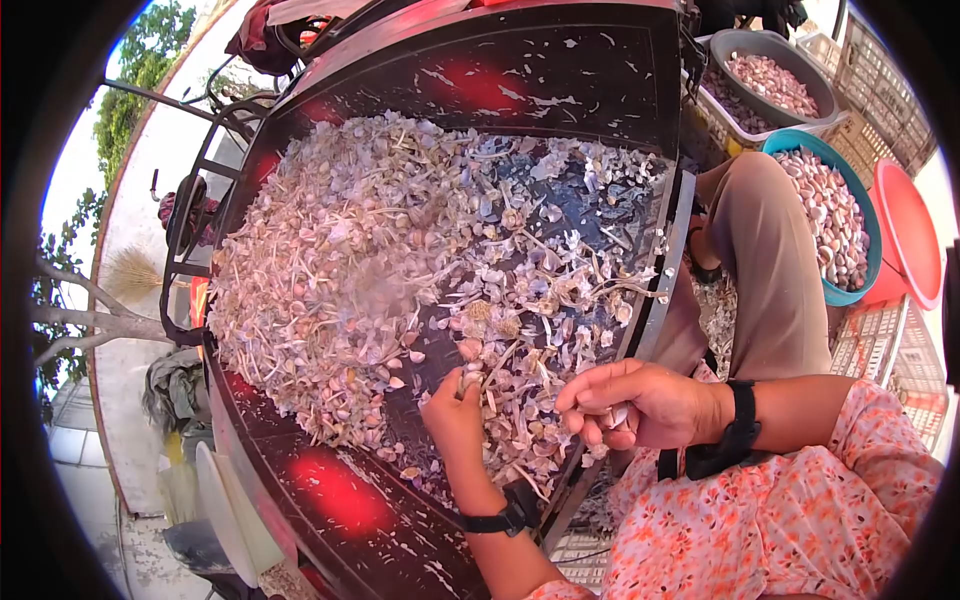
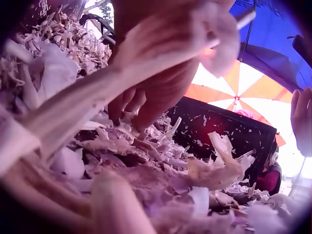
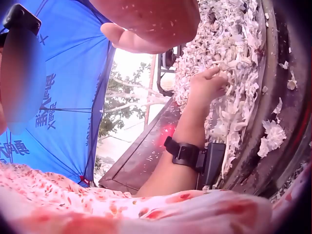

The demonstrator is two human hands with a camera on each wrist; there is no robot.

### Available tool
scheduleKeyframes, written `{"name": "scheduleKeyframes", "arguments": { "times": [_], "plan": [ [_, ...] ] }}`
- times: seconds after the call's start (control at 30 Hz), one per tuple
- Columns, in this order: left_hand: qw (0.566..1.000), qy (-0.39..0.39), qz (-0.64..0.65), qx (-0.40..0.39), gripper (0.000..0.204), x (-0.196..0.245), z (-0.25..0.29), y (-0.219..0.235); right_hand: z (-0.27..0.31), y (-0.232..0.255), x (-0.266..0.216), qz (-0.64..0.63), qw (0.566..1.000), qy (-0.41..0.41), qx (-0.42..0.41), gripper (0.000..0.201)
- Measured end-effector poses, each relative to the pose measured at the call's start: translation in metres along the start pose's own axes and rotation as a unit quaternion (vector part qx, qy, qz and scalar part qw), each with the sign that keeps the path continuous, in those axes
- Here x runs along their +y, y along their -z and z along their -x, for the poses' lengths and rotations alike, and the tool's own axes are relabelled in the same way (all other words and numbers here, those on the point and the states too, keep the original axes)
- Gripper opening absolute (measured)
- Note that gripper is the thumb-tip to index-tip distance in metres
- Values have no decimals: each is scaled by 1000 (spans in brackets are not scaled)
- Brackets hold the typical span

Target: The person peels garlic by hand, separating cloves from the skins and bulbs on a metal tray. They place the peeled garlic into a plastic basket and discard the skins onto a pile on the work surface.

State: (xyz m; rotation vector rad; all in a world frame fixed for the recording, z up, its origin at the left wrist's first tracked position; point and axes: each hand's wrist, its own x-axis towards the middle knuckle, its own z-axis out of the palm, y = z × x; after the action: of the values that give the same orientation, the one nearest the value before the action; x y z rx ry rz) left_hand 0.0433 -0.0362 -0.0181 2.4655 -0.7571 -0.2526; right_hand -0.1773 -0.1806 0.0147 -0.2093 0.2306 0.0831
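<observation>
My left hand (image 1: 455,425) reaches down into garlic husks and stalks on a dark tray (image 1: 420,345); its bent fingers dip among the husks (image 2: 161,170) in the left wrist view. A pinkish garlic bulb (image 1: 470,348) lies just beyond its fingertips. Whether these fingers pinch anything, I cannot tell. Over the tray's near edge, my right hand (image 1: 655,400) holds several garlic cloves (image 1: 617,415) in its curled fingers. The right wrist view shows the underside of that hand (image 3: 151,24) at the top, with the left hand (image 3: 207,87) over the husks beyond it.
A large heap of loose garlic and husks (image 1: 330,230) fills the tray's far side, below a raised dark wall (image 1: 560,80). Beside the knee stand a teal basin (image 1: 870,215) of cloves, a red basin (image 1: 910,235) and a grey tub (image 1: 825,85). A blue canopy (image 3: 68,83) hangs overhead.
</observation>
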Motion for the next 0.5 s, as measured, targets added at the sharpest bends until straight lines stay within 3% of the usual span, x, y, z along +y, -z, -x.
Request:
{"name": "scheduleKeyframes", "arguments": {
  "times": [0.03,0.1,0.23,0.5],
  "plan": [
    [1000,2,-2,3,38,-4,3,0,-1,0,0,19,1000,7,22,20],
    [990,59,130,3,35,-18,6,-2,-5,1,0,26,999,8,26,21],
    [958,78,277,-5,29,-40,6,-2,-8,1,-1,26,999,-9,30,20],
    [881,161,443,47,28,-23,11,7,-12,-1,0,72,994,3,87,19]
  ]
}}
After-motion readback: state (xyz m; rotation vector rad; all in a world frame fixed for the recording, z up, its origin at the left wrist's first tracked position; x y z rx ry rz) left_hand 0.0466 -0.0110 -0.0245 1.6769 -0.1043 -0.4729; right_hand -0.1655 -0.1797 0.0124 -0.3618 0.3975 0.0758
